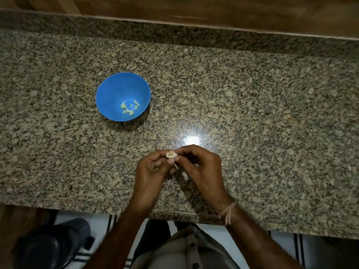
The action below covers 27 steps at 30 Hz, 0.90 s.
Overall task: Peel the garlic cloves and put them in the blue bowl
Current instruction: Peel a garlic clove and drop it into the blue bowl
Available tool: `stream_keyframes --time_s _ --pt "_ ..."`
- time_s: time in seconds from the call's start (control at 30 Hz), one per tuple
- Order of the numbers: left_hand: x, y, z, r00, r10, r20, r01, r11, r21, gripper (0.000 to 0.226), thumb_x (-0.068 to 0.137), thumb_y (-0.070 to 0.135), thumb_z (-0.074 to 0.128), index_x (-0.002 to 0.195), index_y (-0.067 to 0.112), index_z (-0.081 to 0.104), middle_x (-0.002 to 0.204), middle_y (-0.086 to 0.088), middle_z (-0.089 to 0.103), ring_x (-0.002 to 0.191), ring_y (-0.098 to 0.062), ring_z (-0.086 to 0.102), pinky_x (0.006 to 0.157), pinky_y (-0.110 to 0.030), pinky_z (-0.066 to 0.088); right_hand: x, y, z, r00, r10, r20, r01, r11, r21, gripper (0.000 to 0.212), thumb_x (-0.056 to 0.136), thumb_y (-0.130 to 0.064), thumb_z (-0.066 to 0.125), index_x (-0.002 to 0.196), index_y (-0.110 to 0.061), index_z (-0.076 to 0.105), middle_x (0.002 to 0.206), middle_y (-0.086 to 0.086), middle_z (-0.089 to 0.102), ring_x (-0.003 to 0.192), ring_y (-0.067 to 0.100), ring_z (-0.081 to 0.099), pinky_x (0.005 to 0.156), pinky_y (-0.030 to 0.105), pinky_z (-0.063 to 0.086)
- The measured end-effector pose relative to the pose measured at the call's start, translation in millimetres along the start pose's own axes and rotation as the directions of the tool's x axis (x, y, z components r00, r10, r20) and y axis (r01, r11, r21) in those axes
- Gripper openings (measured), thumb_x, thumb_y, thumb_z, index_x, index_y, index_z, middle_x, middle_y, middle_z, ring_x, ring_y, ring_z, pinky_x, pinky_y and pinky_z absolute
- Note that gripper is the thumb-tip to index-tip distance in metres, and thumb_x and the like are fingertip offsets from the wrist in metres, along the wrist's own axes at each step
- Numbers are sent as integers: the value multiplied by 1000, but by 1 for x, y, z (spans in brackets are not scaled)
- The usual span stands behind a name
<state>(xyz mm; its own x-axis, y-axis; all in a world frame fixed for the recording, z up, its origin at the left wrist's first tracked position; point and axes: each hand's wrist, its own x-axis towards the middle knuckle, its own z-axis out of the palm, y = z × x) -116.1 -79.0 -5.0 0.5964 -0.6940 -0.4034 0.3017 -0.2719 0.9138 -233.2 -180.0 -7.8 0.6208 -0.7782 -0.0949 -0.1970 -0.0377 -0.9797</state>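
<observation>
Near the counter's (252,113) front edge, left hand (150,169) and right hand (202,167) pinch a garlic piece (171,154) together (peeled cloves (129,109) lie in the blue bowl (116,90), toward the left end).

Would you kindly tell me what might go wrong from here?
The garlic piece is pinched only by the fingertips of the left hand and right hand, so it might slip onto the counter, whose front edge is close. The blue bowl stands apart, farther back and to the left, so the garlic could be dropped on the way there.
</observation>
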Motion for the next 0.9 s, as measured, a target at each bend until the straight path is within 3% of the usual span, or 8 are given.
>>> stream_keyframes --time_s 0.13,0.23,0.47,0.57,0.7,0.9 --pt "0 -3 -3 1000 -24 15 24 1000 -10 18 98 1 65 108 11 75 99 -13 80 98 -34 76 84 -42 62 4 1 -6 996 37 80 -37 999 1 12 91 -8 81 102 -11 79 91 -5 78 86 15 74 79 34 62" --pt "0 -5 -5 999 -35 8 35 999 11 18 97 1 66 108 11 77 96 -14 80 94 -43 74 81 -40 62 7 2 -11 984 75 163 -77 997 1 11 91 -7 80 101 -11 77 88 -3 75 81 13 70 75 29 59" --pt "1 1 -7 994 39 100 -54 988 143 25 103 0 59 118 10 76 101 -2 81 95 -18 78 77 -27 61 8 4 -11 978 77 196 -64 995 -74 10 91 -8 79 98 -12 75 82 -5 73 73 3 66 68 17 53" --pt "5 1 -6 994 54 100 -75 974 213 25 104 4 60 120 13 77 103 2 81 98 -16 78 82 -30 62 6 7 -8 986 58 157 -46 996 -80 8 92 -6 77 97 -12 74 82 -5 72 72 4 66 68 15 51" --pt "8 -1 -6 995 33 94 -54 971 232 27 104 6 60 118 21 76 104 3 81 99 -17 78 85 -40 63 7 8 -7 993 69 97 -63 996 -58 10 92 -5 77 100 -11 75 85 0 73 77 17 69 71 23 57" --pt "11 1 -7 991 62 118 -93 955 283 26 102 6 63 115 23 78 100 7 81 93 -13 78 77 -28 62 11 11 -11 981 122 150 -117 992 -42 10 91 -5 79 98 -11 75 83 4 74 75 20 68 70 25 58"
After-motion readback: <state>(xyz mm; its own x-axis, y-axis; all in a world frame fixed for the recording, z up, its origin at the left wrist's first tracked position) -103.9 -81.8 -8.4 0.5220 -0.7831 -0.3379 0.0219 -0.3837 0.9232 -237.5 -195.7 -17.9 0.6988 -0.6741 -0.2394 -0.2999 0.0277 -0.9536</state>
